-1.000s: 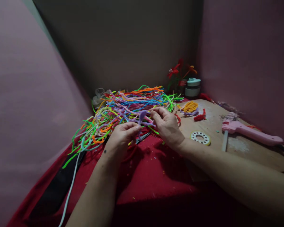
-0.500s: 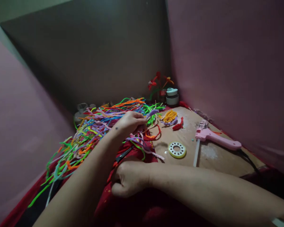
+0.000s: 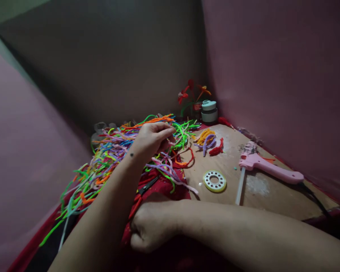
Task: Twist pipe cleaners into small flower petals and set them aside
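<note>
My left hand (image 3: 155, 138) reaches out over the near side of a pile of colourful pipe cleaners (image 3: 116, 145). Its fingers are bent and loosely apart, and I see nothing held in them. Close to my body, my right hand (image 3: 151, 228) is closed in a fist; whatever it may hold is hidden. Just beyond the fist lies a cutting tool (image 3: 148, 186) with dark blades and red handles, one handle running toward the fist. A purple pipe cleaner piece (image 3: 207, 142) rests against a yellow-orange bundle (image 3: 205, 135) on the board.
The brown board (image 3: 229, 192) carries a white disc with a yellow rim (image 3: 214, 181), a red fuzzy piece (image 3: 217, 148) and a pink glue gun (image 3: 274, 170) with a cord. Behind stand a lidded pale jar (image 3: 209, 113) and red and orange pipe-cleaner flowers (image 3: 190, 90).
My left hand has let go of the purple piece, which now lies by the yellow-orange bundle, and has drawn back a little left. My right fist stays low. The view has shifted slightly.
</note>
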`<state>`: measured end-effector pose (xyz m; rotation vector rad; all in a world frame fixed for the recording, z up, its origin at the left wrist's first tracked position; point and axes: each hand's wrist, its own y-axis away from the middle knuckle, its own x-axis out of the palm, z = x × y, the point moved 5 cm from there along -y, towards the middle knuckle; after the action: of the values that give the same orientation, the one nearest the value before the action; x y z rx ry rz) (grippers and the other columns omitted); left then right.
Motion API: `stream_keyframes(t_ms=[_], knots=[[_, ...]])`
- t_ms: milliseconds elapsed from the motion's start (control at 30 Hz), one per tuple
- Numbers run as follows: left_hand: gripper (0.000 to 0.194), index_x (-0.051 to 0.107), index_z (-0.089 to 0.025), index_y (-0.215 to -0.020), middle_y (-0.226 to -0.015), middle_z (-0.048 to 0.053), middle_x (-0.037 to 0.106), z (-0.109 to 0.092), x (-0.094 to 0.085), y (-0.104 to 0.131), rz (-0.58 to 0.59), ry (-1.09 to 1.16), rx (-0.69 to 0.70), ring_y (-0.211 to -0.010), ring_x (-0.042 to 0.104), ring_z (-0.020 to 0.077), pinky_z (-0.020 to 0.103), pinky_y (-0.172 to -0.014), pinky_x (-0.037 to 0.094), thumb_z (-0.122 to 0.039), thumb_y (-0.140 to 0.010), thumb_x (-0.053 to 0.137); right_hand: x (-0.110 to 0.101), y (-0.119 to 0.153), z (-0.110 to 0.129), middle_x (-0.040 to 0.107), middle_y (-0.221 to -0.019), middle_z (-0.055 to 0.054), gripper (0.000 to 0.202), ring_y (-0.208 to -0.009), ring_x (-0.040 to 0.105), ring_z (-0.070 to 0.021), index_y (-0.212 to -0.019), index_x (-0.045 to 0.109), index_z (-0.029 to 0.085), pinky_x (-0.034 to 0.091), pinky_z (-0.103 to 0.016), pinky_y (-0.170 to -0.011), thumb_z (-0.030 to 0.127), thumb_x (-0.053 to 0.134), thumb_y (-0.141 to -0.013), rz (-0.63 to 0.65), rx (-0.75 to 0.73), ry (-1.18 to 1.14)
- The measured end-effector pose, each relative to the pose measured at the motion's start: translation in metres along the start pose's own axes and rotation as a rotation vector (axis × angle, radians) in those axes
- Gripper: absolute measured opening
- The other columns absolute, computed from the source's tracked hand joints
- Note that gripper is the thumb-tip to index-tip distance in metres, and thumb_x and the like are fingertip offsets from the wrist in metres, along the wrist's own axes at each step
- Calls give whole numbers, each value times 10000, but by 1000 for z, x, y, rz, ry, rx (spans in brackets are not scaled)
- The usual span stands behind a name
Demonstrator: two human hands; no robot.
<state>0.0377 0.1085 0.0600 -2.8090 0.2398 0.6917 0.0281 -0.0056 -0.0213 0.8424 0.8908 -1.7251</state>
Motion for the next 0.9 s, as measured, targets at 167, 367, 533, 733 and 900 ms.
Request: stream_keyframes(t_ms=[167,367,533,733,900], knots=[[187,650,-125,-742,-465,-28,532,27,-62,50,-209,-131,-88,-365,415,59,169,-361,286,-299,-680,623,2,0,-4,691,-730,-78,290,-581,570,-153,-694,679,165,324,-257,-501,298,427,-753,-155,36,168],[142,676,-161,-785,-748,22,658,78,-83,78,-299,-341,17,-700,595,136,217,-631,459,-218,-678,602,-25,9,-34,653,-873,-69,248,-765,595,-163,-841,617,167,394,-258,-628,269,391,-848,-575,403,315],[209,653,-232,-913,-1056,50,626,89,-59,82,-245,-843,144,-888,602,168,257,-726,444,-205,-801,478,-47,20,-56,595,-1003,-116,206,-910,558,-231,-968,570,142,424,-290,-650,174,428,-821,-611,729,525],[264,626,-213,-921,-915,85,622,91,-55,87,-256,-1308,-26,-737,617,200,290,-597,397,-240,-863,370,-42,16,-67,619,-941,-123,244,-877,570,-229,-917,583,141,428,-302,-673,166,344,-875,-492,756,579],[248,610,-186,-917,-885,93,605,83,-53,90,-277,-1374,59,-820,597,219,308,-674,400,-184,-860,368,-35,13,-68,640,-934,-111,245,-877,573,-224,-957,592,148,408,-297,-700,229,373,-882,-481,705,581]])
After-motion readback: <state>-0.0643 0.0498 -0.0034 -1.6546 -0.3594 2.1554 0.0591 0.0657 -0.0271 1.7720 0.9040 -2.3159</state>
